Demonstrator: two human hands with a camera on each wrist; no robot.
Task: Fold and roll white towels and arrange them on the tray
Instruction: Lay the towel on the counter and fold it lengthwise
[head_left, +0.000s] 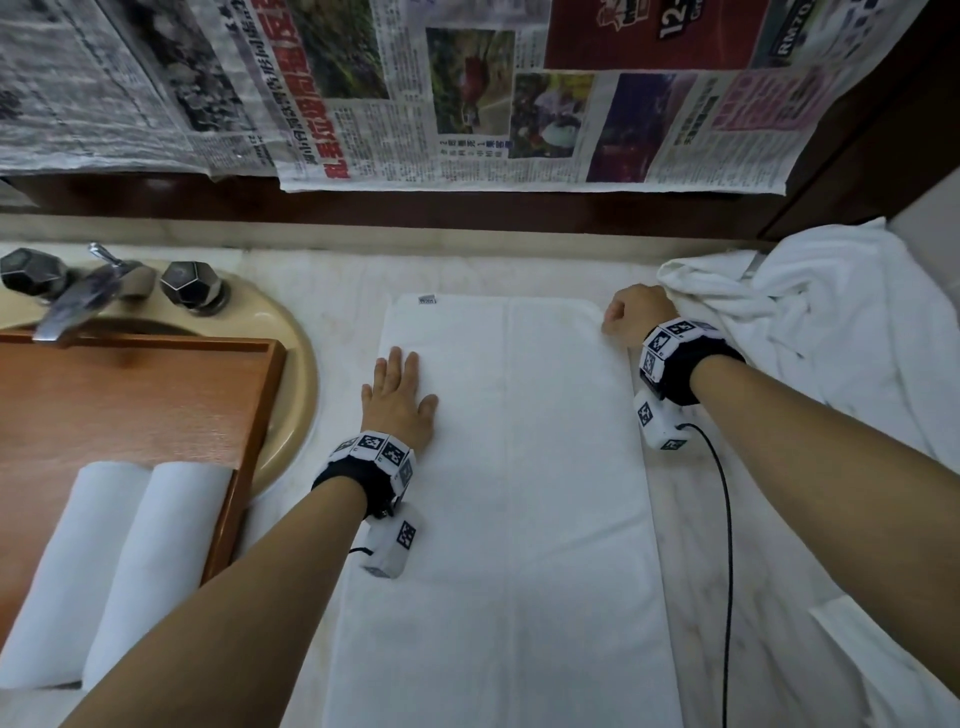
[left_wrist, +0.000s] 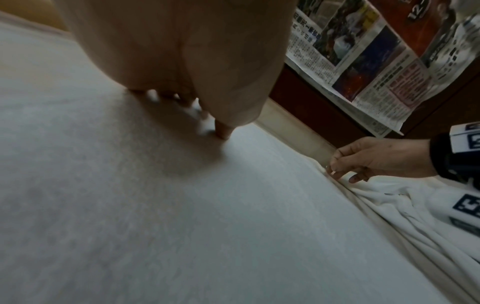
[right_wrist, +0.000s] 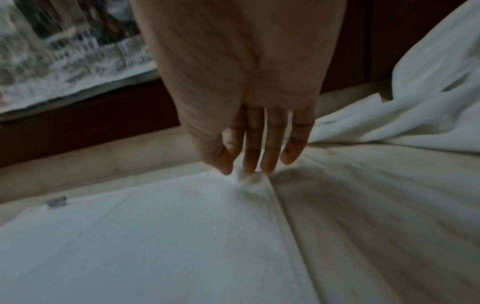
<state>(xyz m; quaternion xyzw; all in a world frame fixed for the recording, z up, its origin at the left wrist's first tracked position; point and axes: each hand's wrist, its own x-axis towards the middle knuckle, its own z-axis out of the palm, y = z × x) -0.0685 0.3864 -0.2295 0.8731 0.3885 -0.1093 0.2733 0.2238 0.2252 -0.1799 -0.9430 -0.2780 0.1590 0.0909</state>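
Far out to the left of the fingers: wooden tray (head_left: 156, 384) laid across a beige sink (head_left: 296, 374), two rolled towels (head_left: 119, 571) already lying side by side on its near end, touching. Faucet (head_left: 78, 301) beyond the tray.

Then left hand (head_left: 400, 402), flat on the left part of the spread towel (head_left: 498, 493), fingers (left_wrist: 223, 131) straight and a little apart, pressing the cloth down on the desk (head_left: 769, 545), gripping nothing.

Under and between both hands: the towel itself, lying flat and lengthwise, a centre crease running away from the body, small label (head_left: 427, 300) at its far left corner.

Further right: right hand (head_left: 636, 317) at the far right corner of the towel, fingers (right_wrist: 270, 156) bent down with thumb against them, pinching a small tuft of cloth at that corner. Just right of those fingers, a crumpled heap of unfolded towels (head_left: 831, 332), touching the wrist. Black cable (head_left: 727, 545) trailing from the right wrist across the marble. Newspaper (head_left: 415, 88) hung over the wall behind.

Step in hand, judging by the lay: straightening and squaring the third towel before folding. Next move likely calls for drawing the pinched corner taut, then carrying the right edge over toward the pinning left hand, edges matched, before rolling from one end.
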